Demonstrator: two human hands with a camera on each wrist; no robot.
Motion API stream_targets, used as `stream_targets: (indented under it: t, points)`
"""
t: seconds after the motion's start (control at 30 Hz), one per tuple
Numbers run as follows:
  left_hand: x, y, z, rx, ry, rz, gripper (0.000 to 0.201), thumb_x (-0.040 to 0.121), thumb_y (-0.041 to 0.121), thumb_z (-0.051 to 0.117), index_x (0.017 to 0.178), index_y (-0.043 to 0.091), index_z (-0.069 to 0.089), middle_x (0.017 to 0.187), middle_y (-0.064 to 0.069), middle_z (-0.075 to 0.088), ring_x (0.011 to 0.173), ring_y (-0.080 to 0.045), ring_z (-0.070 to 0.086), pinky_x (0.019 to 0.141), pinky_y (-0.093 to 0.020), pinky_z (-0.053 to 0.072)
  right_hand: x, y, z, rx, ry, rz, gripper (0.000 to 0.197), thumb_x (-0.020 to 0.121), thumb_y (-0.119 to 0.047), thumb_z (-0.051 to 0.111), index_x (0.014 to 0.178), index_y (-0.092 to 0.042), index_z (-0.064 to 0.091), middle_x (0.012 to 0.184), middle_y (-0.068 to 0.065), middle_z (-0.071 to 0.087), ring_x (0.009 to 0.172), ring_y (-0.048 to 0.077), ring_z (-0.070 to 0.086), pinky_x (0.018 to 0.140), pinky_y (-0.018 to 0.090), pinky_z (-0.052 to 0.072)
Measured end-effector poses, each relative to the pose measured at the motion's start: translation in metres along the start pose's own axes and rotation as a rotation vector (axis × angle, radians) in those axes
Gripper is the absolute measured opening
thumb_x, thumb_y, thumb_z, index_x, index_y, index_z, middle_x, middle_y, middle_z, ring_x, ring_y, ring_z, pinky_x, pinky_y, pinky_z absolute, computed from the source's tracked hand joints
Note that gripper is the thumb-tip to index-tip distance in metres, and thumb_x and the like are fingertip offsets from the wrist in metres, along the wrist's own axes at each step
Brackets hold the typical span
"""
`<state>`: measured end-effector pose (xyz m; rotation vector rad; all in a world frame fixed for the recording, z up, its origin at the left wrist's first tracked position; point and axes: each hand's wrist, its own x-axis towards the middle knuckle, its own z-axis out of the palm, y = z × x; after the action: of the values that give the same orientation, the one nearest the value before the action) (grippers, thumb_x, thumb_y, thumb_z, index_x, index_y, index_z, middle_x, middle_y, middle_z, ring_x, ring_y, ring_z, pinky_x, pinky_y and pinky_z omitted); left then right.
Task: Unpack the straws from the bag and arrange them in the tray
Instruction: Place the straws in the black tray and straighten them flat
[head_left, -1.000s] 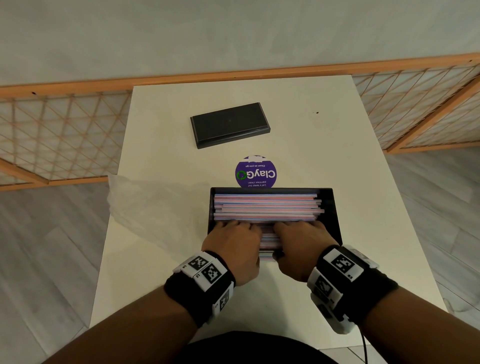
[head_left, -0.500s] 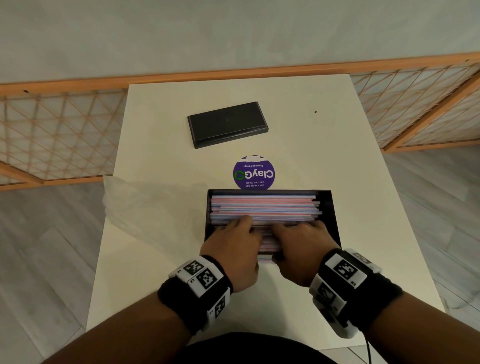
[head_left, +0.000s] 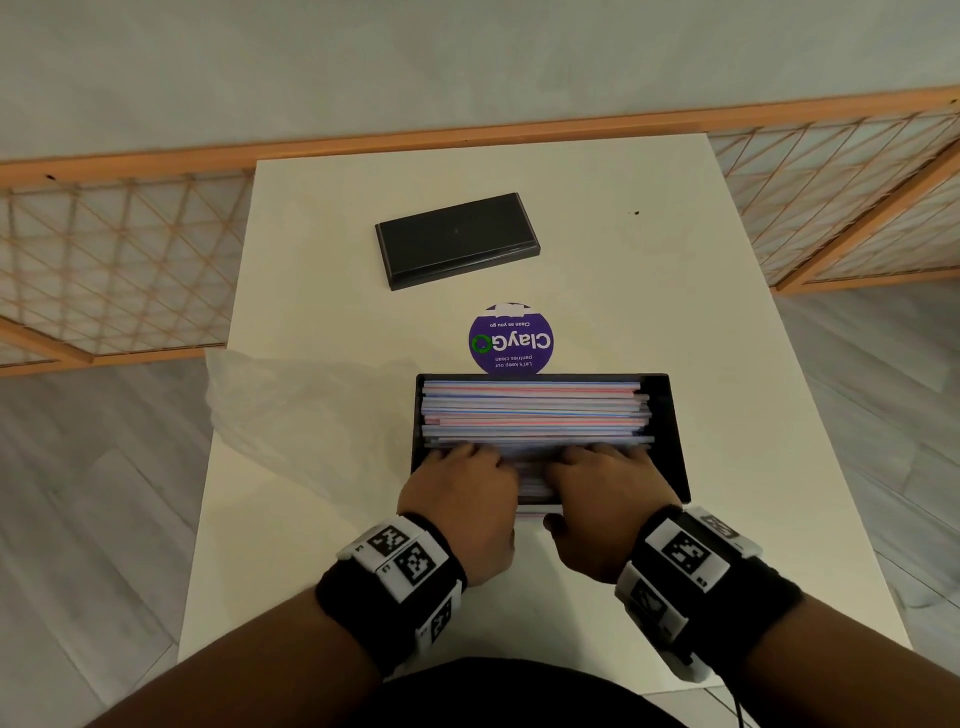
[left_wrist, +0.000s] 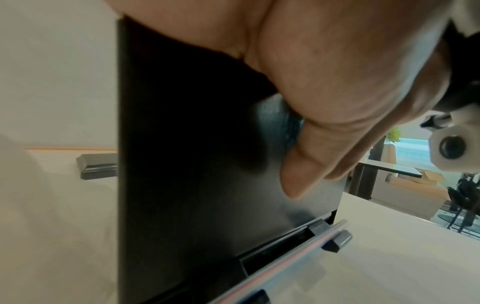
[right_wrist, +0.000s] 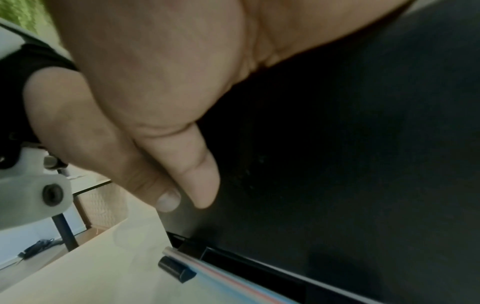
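A black tray (head_left: 670, 447) stands near the table's front edge, filled with pink, blue and white straws (head_left: 530, 410) lying left to right. My left hand (head_left: 462, 483) and right hand (head_left: 602, 483) sit side by side at the tray's near wall. Their fingers reach over it and press on the nearest straws. In the wrist views each thumb, the left (left_wrist: 298, 181) and the right (right_wrist: 202, 181), lies straight against the outer tray wall (left_wrist: 194, 164). One straw (left_wrist: 298, 253) lies along the foot of that wall, outside the tray. The fingertips are hidden in the wrist views.
The clear plastic bag (head_left: 301, 410) lies crumpled on the table left of the tray. A black lid (head_left: 457, 239) lies farther back, and a purple round sticker (head_left: 510, 340) sits just behind the tray. A wooden lattice screen (head_left: 104, 260) borders the table.
The left fingers reached slightly farther over the straws half a second ago and have drawn back toward the near wall. The right hand has barely moved.
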<state>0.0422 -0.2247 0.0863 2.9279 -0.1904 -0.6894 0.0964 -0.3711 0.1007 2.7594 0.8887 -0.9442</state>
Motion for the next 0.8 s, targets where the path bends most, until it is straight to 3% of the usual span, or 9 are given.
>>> stream_targets:
  t: [0.3, 0.4, 0.47, 0.53, 0.6, 0.63, 0.7, 0.77, 0.8]
  points:
    - [0.001, 0.002, -0.002, -0.038, 0.001, -0.033, 0.035, 0.091, 0.037, 0.060, 0.122, 0.021, 0.062, 0.122, -0.001, 0.059, 0.114, -0.024, 0.058, 0.100, -0.040, 0.048, 0.005, 0.001, 0.002, 0.017, 0.019, 0.008, 0.033, 0.087, -0.044, 0.055, 0.114, -0.028, 0.062, 0.116, -0.006, 0.065, 0.111, 0.022, 0.059, 0.101, 0.038, 0.040]
    - [-0.004, 0.002, -0.002, -0.062, 0.095, -0.005, 0.034, 0.091, 0.037, 0.059, 0.122, 0.021, 0.058, 0.121, -0.001, 0.056, 0.112, -0.023, 0.057, 0.098, -0.038, 0.048, 0.001, 0.001, -0.001, 0.062, 0.044, -0.005, 0.033, 0.087, -0.044, 0.056, 0.115, -0.028, 0.058, 0.115, -0.006, 0.066, 0.109, 0.022, 0.060, 0.100, 0.037, 0.042]
    - [-0.011, 0.001, -0.006, -0.081, 0.197, 0.048, 0.033, 0.084, 0.033, 0.066, 0.113, 0.018, 0.061, 0.110, -0.002, 0.060, 0.101, -0.025, 0.061, 0.088, -0.039, 0.052, -0.006, 0.005, -0.003, 0.123, 0.098, -0.032, 0.031, 0.087, -0.044, 0.057, 0.113, -0.028, 0.056, 0.114, -0.006, 0.065, 0.106, 0.022, 0.061, 0.097, 0.035, 0.044]
    - [-0.018, -0.002, -0.006, -0.114, 0.319, 0.104, 0.032, 0.069, 0.026, 0.076, 0.097, 0.016, 0.063, 0.092, -0.003, 0.062, 0.082, -0.027, 0.063, 0.070, -0.037, 0.053, -0.015, 0.008, -0.005, 0.149, 0.175, -0.059, 0.030, 0.083, -0.044, 0.058, 0.107, -0.027, 0.059, 0.108, -0.006, 0.065, 0.102, 0.024, 0.061, 0.092, 0.036, 0.046]
    - [-0.020, -0.005, -0.004, -0.132, 0.379, 0.150, 0.028, 0.064, 0.019, 0.079, 0.084, 0.016, 0.060, 0.080, -0.003, 0.061, 0.069, -0.026, 0.060, 0.060, -0.033, 0.049, -0.023, 0.013, -0.003, 0.157, 0.266, -0.072, 0.028, 0.072, -0.043, 0.061, 0.093, -0.025, 0.062, 0.093, -0.004, 0.065, 0.088, 0.028, 0.062, 0.079, 0.040, 0.050]
    - [-0.019, -0.006, -0.002, -0.141, 0.361, 0.174, 0.026, 0.063, 0.015, 0.079, 0.079, 0.016, 0.059, 0.075, -0.002, 0.060, 0.065, -0.026, 0.060, 0.057, -0.032, 0.048, -0.026, 0.014, -0.002, 0.179, 0.301, -0.081, 0.024, 0.069, -0.041, 0.063, 0.087, -0.024, 0.063, 0.087, -0.004, 0.065, 0.082, 0.029, 0.062, 0.074, 0.040, 0.050]
    - [-0.012, -0.008, 0.002, -0.134, 0.257, 0.178, 0.020, 0.066, 0.013, 0.078, 0.077, 0.017, 0.061, 0.074, -0.001, 0.063, 0.066, -0.026, 0.063, 0.058, -0.031, 0.051, -0.027, 0.012, 0.000, 0.190, 0.258, -0.092, 0.015, 0.075, -0.034, 0.063, 0.085, -0.023, 0.062, 0.088, -0.003, 0.064, 0.085, 0.029, 0.060, 0.076, 0.038, 0.050]
    - [-0.008, -0.008, 0.003, -0.056, 0.120, 0.116, 0.008, 0.082, 0.018, 0.067, 0.089, 0.019, 0.066, 0.090, 0.000, 0.068, 0.085, -0.026, 0.066, 0.072, -0.033, 0.054, -0.023, 0.008, 0.004, 0.186, 0.173, -0.076, 0.011, 0.086, -0.029, 0.056, 0.094, -0.023, 0.062, 0.101, -0.003, 0.064, 0.098, 0.027, 0.058, 0.083, 0.036, 0.049]
    - [-0.007, -0.007, 0.003, -0.016, 0.055, 0.089, 0.011, 0.088, 0.021, 0.059, 0.096, 0.020, 0.067, 0.099, 0.000, 0.068, 0.094, -0.026, 0.065, 0.079, -0.034, 0.053, -0.019, 0.008, 0.007, 0.165, 0.144, -0.062, 0.014, 0.089, -0.029, 0.052, 0.098, -0.023, 0.062, 0.107, -0.003, 0.064, 0.102, 0.026, 0.058, 0.084, 0.034, 0.048]
